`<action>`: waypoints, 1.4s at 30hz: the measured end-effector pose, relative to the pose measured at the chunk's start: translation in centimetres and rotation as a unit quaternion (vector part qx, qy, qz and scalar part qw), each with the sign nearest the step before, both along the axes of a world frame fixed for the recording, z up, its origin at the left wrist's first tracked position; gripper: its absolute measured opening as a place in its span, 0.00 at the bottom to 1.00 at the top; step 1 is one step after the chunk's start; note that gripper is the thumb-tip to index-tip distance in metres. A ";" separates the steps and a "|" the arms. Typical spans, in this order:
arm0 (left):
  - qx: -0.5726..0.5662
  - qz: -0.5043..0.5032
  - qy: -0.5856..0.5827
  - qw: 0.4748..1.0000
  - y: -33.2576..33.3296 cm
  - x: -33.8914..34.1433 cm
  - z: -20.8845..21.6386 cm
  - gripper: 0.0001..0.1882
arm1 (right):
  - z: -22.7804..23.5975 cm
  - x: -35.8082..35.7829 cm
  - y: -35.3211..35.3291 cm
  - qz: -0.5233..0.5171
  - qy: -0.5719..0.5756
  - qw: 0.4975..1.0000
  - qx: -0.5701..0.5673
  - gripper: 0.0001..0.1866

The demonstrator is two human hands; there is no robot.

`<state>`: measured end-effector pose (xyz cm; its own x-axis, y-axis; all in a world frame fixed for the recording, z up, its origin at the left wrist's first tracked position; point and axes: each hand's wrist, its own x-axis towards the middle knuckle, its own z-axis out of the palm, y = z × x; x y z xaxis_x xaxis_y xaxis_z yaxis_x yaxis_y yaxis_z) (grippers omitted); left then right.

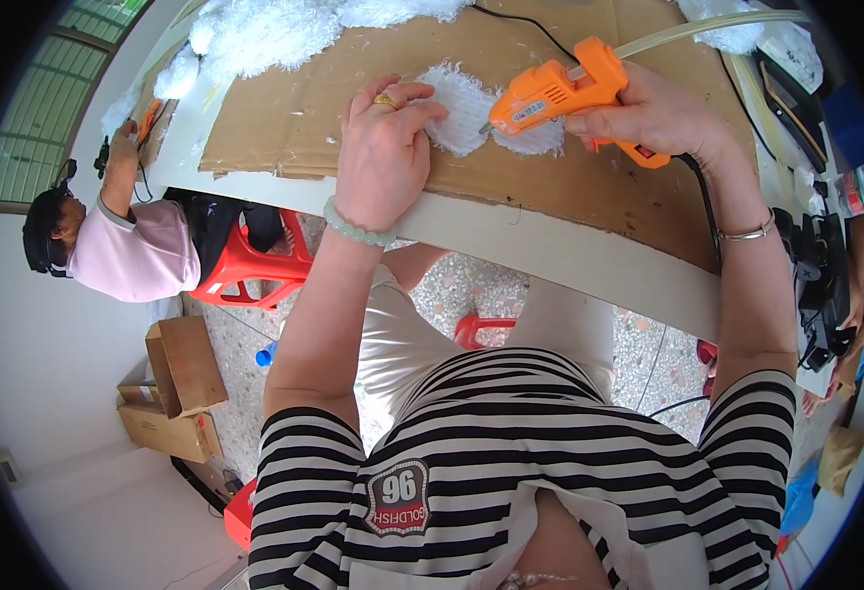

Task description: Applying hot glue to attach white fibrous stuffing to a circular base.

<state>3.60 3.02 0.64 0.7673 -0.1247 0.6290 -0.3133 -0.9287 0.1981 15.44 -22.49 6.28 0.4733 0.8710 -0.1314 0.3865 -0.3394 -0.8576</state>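
On the cardboard lies a white fluffy fabric piece [461, 113] with ribbed lines and frayed edges. My left hand [388, 143] is at its left edge, fingers curled and the index fingertip against it. An orange hot glue gun [555, 96] is in my right hand [663, 118], gripped around its handle. Its metal tip points left and down, at the fabric; whether it touches cannot be told. A long pale glue stick [712, 27] sticks out of the gun's back, and a black cord [704, 202] runs down from the handle.
A cardboard sheet [285, 123] covers much of the white table [550, 231]. White fluffy material [265, 34] is heaped at the far left, with more at the far right. Another person [132, 246] sits at the left on a red stool [255, 265]. Cardboard boxes [181, 369] stand on the floor.
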 end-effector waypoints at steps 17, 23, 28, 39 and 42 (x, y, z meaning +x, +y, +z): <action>-0.009 -0.007 -0.001 1.000 0.1 0.0 -0.2 0.14 | -0.1 -1.2 0.8 0.002 -0.037 0.999 -0.004 0.14; -0.013 -0.011 -0.001 1.000 0.1 0.1 -0.2 0.14 | -0.1 -1.5 1.0 -0.001 -0.029 1.000 0.003 0.16; -0.013 -0.017 0.013 1.000 0.0 0.0 0.0 0.17 | -0.4 -1.4 1.3 0.007 -0.027 1.000 -0.003 0.16; -0.016 -0.011 0.016 1.000 0.1 0.1 -0.1 0.17 | -0.3 -1.3 1.5 -0.001 -0.024 1.000 0.010 0.13; -0.026 -0.014 0.011 0.999 0.3 0.3 -0.3 0.16 | -0.2 -0.8 0.4 -0.015 0.002 0.997 0.082 0.13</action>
<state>3.92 3.37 0.30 0.7773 -0.1141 0.6187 -0.3349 -0.9076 0.2533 14.62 -22.05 6.11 0.4992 0.8664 0.0087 0.3747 -0.2068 -0.9038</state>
